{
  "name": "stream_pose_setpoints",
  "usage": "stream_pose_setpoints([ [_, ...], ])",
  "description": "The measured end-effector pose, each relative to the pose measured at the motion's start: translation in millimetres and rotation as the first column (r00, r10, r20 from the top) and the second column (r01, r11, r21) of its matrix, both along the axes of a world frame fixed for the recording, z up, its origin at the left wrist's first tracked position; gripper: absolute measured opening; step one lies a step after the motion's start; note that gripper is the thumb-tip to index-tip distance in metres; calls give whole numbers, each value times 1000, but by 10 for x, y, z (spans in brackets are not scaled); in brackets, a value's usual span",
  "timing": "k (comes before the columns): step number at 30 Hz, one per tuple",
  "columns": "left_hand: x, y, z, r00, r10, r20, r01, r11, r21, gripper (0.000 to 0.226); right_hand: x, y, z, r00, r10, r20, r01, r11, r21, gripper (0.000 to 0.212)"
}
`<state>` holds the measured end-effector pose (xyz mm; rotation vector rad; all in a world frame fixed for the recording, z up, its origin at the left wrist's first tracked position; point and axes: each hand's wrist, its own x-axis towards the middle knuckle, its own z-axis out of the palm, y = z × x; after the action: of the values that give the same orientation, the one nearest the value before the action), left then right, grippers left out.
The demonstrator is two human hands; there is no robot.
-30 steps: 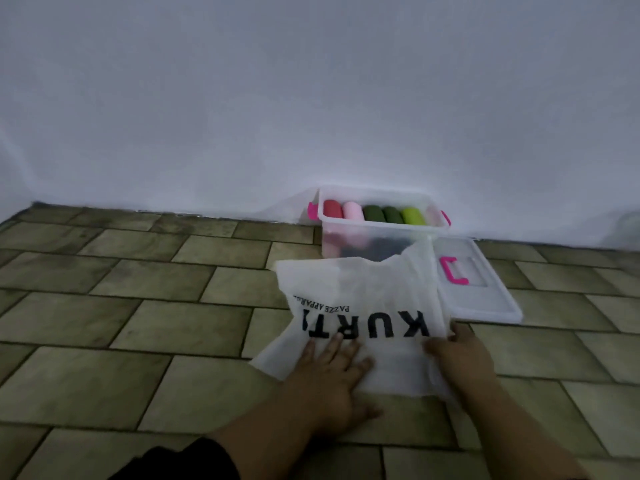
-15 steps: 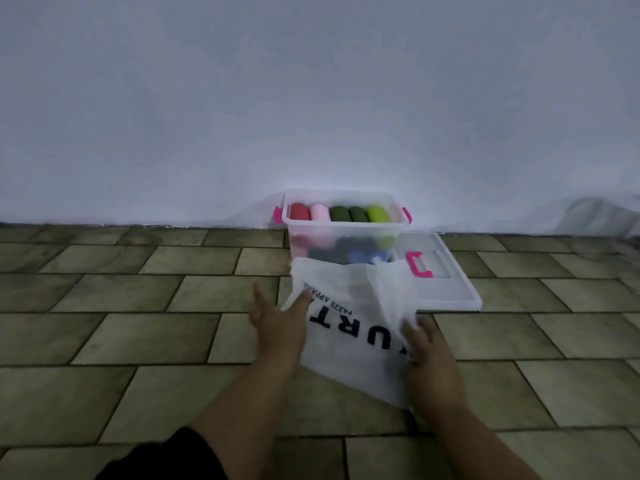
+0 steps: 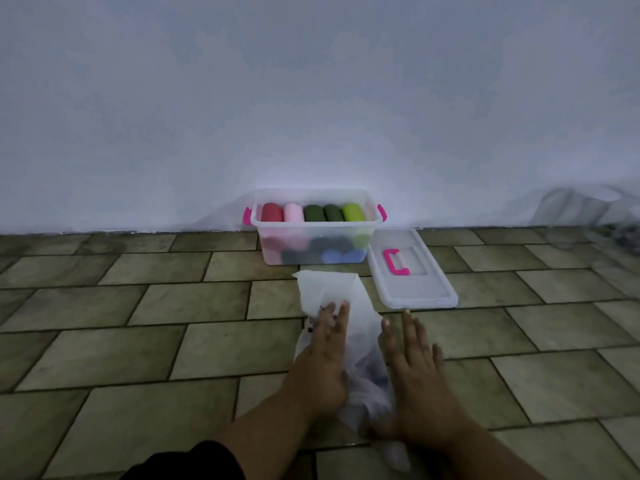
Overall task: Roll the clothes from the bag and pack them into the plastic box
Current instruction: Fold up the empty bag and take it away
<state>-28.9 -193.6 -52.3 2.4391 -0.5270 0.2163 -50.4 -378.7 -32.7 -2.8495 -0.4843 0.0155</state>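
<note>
A clear plastic box (image 3: 313,252) with pink side latches stands against the wall. Rolled clothes (image 3: 313,213) in red, pink, dark green and light green fill its top row; more rolls show through its wall. The white bag (image 3: 329,291) lies folded into a narrow strip on the tiled floor in front of the box. My left hand (image 3: 323,355) presses flat on the strip's left side, fingers straight. My right hand (image 3: 412,362) lies flat along the strip's right edge, fingers spread. Neither hand grips anything.
The box's clear lid (image 3: 408,271) with a pink handle lies on the floor to the right of the box. A white wall runs behind. Something pale and crumpled (image 3: 585,206) sits at the far right by the wall.
The bag was spread open with its lettering showing; now it is folded over into a narrow strip. Both hands have moved inward and lie flat on it.
</note>
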Motion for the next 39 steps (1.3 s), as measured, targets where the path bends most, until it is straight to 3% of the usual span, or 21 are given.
stream_pose_setpoints([
  [2, -28, -31, 29, 999, -35, 11, 35, 997, -63, 95, 208, 25, 80, 996, 76, -51, -79, 995, -62, 135],
  [5, -37, -23, 117, 992, -57, -110, 34, 979, -201, 110, 421, 133, 142, 983, 104, -152, -110, 993, -32, 134],
  [6, -55, -14, 155, 992, -48, -117, 21, 975, -222, 105, 475, 147, 134, 982, 88, -167, -92, 996, -13, 134],
  [8, -97, 5, 258, 997, 68, 22, -65, 988, -142, 85, 519, 153, 130, 989, 57, -135, -61, 998, -28, 124],
  [11, -53, 101, 421, 943, 260, 205, -241, 964, -116, 61, 474, 105, 120, 999, 27, 46, -25, 998, -59, 84],
  [13, 32, 151, 464, 927, 328, 182, -314, 944, -101, 56, 388, 6, 77, 995, 16, 98, -16, 1000, 4, 70],
  [15, 92, 112, 442, 934, 340, 111, -337, 940, -47, 56, 257, -155, 24, 998, -16, 58, 9, 992, 129, 73],
  [19, 76, -281, 296, 974, 218, 61, -222, 972, 78, 55, -75, -684, 3, 947, -321, -16, 309, 895, 323, 54],
  [22, 2, -814, 149, 999, -8, -35, 17, 965, 263, 57, -400, -1199, -4, 803, -595, -34, 575, 758, 309, 41],
  [25, -116, -1376, -1, 972, -191, -139, 231, 896, 380, 57, -723, -1559, -32, 654, -757, -2, 722, 623, 301, 40],
  [30, -158, -1780, -159, 978, -169, -123, 208, 844, 494, 53, -1013, -1721, -102, 533, -846, 14, 787, 502, 358, 33],
  [39, -140, -1765, -106, 986, -117, -120, 164, 829, 535, 52, -1216, -1900, -78, 598, -799, -55, 746, 531, 402, 29],
])
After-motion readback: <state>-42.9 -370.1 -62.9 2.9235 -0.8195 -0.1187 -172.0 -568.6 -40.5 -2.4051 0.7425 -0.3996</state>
